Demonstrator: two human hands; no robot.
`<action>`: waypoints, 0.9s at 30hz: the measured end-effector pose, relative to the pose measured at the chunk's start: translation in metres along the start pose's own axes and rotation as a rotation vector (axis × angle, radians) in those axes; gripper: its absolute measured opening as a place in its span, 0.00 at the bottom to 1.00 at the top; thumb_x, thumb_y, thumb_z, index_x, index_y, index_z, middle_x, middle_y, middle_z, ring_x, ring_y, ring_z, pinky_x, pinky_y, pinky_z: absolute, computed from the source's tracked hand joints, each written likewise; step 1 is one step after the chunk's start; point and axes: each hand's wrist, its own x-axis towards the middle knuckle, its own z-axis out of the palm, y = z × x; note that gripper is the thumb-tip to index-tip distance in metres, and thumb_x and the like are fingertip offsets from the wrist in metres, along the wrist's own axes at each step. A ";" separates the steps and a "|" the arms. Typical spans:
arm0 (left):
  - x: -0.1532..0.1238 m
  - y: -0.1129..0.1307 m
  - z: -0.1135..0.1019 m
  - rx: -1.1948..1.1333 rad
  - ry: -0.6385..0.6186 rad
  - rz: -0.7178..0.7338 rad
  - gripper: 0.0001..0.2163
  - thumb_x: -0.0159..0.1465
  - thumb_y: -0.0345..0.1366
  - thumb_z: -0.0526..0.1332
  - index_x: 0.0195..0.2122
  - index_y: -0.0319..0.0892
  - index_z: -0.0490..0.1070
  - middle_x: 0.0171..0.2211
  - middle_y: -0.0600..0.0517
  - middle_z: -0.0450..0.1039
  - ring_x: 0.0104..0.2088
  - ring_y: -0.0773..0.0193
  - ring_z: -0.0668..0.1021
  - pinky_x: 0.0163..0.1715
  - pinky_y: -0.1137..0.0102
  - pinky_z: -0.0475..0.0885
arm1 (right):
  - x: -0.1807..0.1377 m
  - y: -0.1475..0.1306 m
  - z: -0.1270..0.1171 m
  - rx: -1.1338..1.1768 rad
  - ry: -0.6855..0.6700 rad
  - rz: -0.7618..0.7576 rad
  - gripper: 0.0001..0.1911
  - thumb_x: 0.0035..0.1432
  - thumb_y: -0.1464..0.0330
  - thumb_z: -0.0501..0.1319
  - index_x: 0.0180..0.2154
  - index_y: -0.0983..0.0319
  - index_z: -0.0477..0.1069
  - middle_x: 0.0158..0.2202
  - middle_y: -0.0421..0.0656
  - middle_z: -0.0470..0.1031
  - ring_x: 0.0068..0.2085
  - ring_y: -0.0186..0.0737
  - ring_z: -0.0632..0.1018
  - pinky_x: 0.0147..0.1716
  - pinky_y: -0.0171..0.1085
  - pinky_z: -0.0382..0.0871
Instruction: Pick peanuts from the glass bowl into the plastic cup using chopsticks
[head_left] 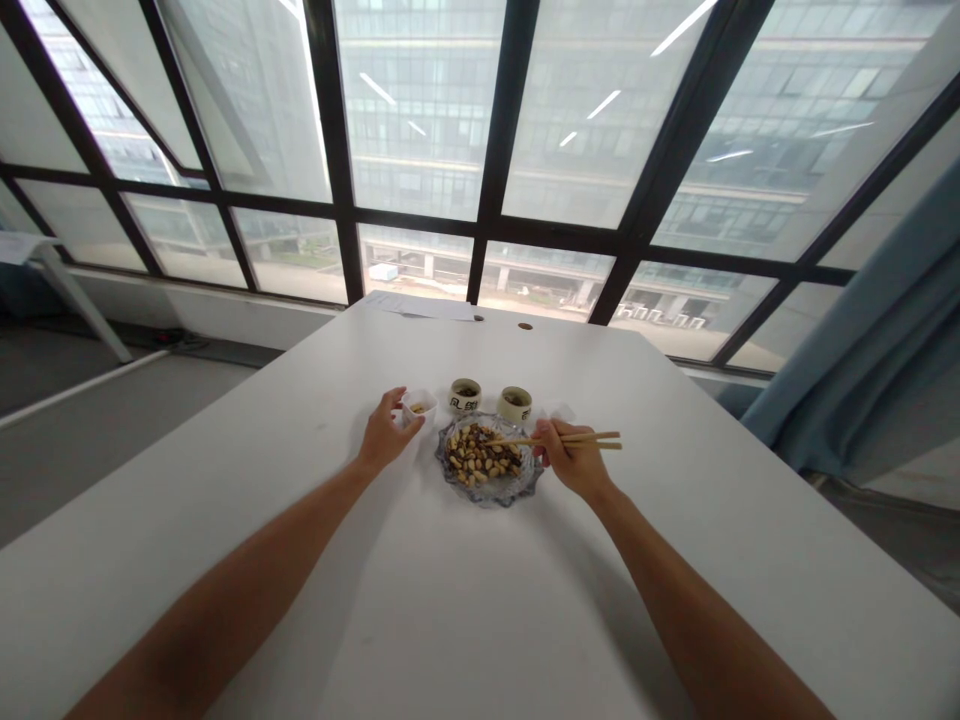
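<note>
In the head view, a shallow glass dish (499, 492) stands on the white surface (420, 600) between the person's forearms, a central spot that seems chosen so both hands reach it easily. A heap of mixed nuts and darker pieces (478, 460) lies in it, mostly toward the far left, leaving the near right glass bare. The right hand (574, 455) is closed around a pair of chopsticks (517, 441), gripped well back from the tips, probably so the fingers stay clear of the rim while the tips reach the heap; whether they pinch a piece is too small to tell. The left hand (386, 428) curves round a small white cup (429, 407), thumb and fingers apart by about its width, presumably to steady it; a few yellowish pieces show inside. Just beyond the dish stand two pale cups with dark markings, one left (465, 395), one right (514, 404), close enough, it seems, for a short reach.
</note>
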 end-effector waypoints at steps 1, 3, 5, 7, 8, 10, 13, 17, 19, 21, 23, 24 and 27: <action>0.000 0.000 0.000 0.001 0.001 -0.002 0.27 0.54 0.40 0.67 0.55 0.44 0.63 0.53 0.44 0.73 0.44 0.58 0.79 0.40 0.63 0.76 | 0.000 -0.002 -0.001 -0.015 -0.018 -0.014 0.25 0.66 0.52 0.51 0.25 0.61 0.72 0.18 0.41 0.74 0.17 0.35 0.72 0.17 0.33 0.65; 0.000 0.001 0.000 0.002 -0.002 -0.007 0.27 0.54 0.40 0.67 0.55 0.43 0.64 0.53 0.44 0.73 0.44 0.58 0.79 0.41 0.63 0.76 | 0.000 -0.006 -0.001 -0.049 -0.053 -0.047 0.25 0.66 0.53 0.52 0.23 0.61 0.70 0.18 0.42 0.74 0.18 0.35 0.73 0.18 0.33 0.65; 0.000 0.001 0.000 -0.001 -0.008 -0.009 0.27 0.54 0.40 0.67 0.55 0.43 0.63 0.53 0.44 0.73 0.45 0.57 0.79 0.41 0.63 0.76 | 0.000 -0.010 0.000 -0.078 -0.072 -0.080 0.25 0.66 0.54 0.53 0.22 0.60 0.69 0.18 0.42 0.73 0.19 0.35 0.73 0.19 0.33 0.64; 0.000 0.001 0.000 -0.006 -0.012 -0.009 0.27 0.54 0.40 0.67 0.55 0.43 0.63 0.53 0.44 0.72 0.45 0.57 0.79 0.41 0.63 0.76 | -0.001 -0.013 0.001 -0.096 -0.076 -0.101 0.25 0.66 0.55 0.53 0.21 0.60 0.69 0.17 0.41 0.73 0.19 0.35 0.73 0.19 0.33 0.64; 0.000 0.001 0.000 -0.006 -0.013 -0.009 0.28 0.54 0.40 0.67 0.55 0.43 0.63 0.53 0.44 0.72 0.45 0.58 0.79 0.41 0.63 0.76 | -0.001 -0.014 0.001 -0.099 -0.077 -0.105 0.25 0.66 0.55 0.53 0.21 0.60 0.69 0.17 0.41 0.72 0.19 0.34 0.73 0.19 0.33 0.64; 0.000 0.000 0.000 -0.004 -0.013 -0.012 0.28 0.54 0.40 0.67 0.55 0.43 0.63 0.53 0.44 0.72 0.44 0.58 0.79 0.41 0.63 0.76 | -0.002 -0.014 0.001 -0.088 -0.074 -0.100 0.25 0.66 0.54 0.53 0.21 0.60 0.70 0.16 0.40 0.72 0.18 0.34 0.72 0.19 0.33 0.65; 0.000 0.000 0.000 0.000 -0.016 -0.015 0.28 0.54 0.40 0.67 0.55 0.43 0.63 0.53 0.44 0.72 0.44 0.58 0.79 0.41 0.63 0.76 | -0.002 -0.010 0.000 -0.020 -0.047 -0.052 0.26 0.65 0.52 0.53 0.22 0.60 0.71 0.17 0.41 0.73 0.18 0.34 0.73 0.19 0.33 0.66; 0.000 -0.002 0.001 0.001 -0.014 -0.011 0.27 0.54 0.40 0.67 0.55 0.44 0.63 0.53 0.44 0.72 0.45 0.58 0.79 0.42 0.63 0.76 | 0.001 0.000 0.002 0.197 0.109 0.103 0.27 0.60 0.45 0.56 0.25 0.61 0.72 0.18 0.42 0.74 0.15 0.34 0.72 0.14 0.32 0.64; 0.000 -0.003 0.002 0.000 -0.019 -0.007 0.27 0.55 0.40 0.67 0.55 0.44 0.63 0.53 0.44 0.72 0.45 0.58 0.79 0.42 0.63 0.76 | 0.004 0.006 0.005 0.360 0.229 0.201 0.30 0.57 0.42 0.56 0.26 0.62 0.72 0.17 0.42 0.74 0.14 0.33 0.71 0.11 0.32 0.62; 0.000 -0.004 0.002 0.003 -0.023 -0.010 0.27 0.55 0.41 0.66 0.55 0.44 0.63 0.52 0.44 0.73 0.46 0.57 0.79 0.43 0.63 0.76 | 0.004 0.012 0.009 0.522 0.327 0.293 0.32 0.53 0.39 0.58 0.25 0.63 0.71 0.16 0.42 0.73 0.13 0.33 0.70 0.10 0.31 0.60; 0.000 -0.005 0.003 0.006 -0.025 -0.021 0.27 0.55 0.40 0.66 0.55 0.44 0.62 0.51 0.44 0.74 0.46 0.57 0.79 0.43 0.62 0.76 | 0.002 0.020 0.013 0.669 0.393 0.386 0.33 0.48 0.38 0.60 0.24 0.63 0.71 0.15 0.42 0.73 0.13 0.32 0.69 0.10 0.31 0.60; 0.001 -0.005 0.003 0.005 -0.028 -0.027 0.27 0.55 0.40 0.66 0.55 0.44 0.62 0.50 0.45 0.75 0.46 0.57 0.79 0.44 0.62 0.76 | 0.000 0.023 0.016 0.732 0.426 0.438 0.33 0.46 0.37 0.61 0.24 0.63 0.70 0.15 0.42 0.72 0.12 0.32 0.69 0.10 0.30 0.59; 0.001 -0.004 0.003 -0.009 -0.045 -0.037 0.27 0.56 0.40 0.66 0.56 0.44 0.62 0.50 0.45 0.75 0.47 0.57 0.80 0.45 0.61 0.76 | -0.011 0.033 0.022 0.846 0.515 0.575 0.33 0.45 0.38 0.62 0.24 0.63 0.70 0.14 0.41 0.72 0.12 0.30 0.69 0.09 0.29 0.59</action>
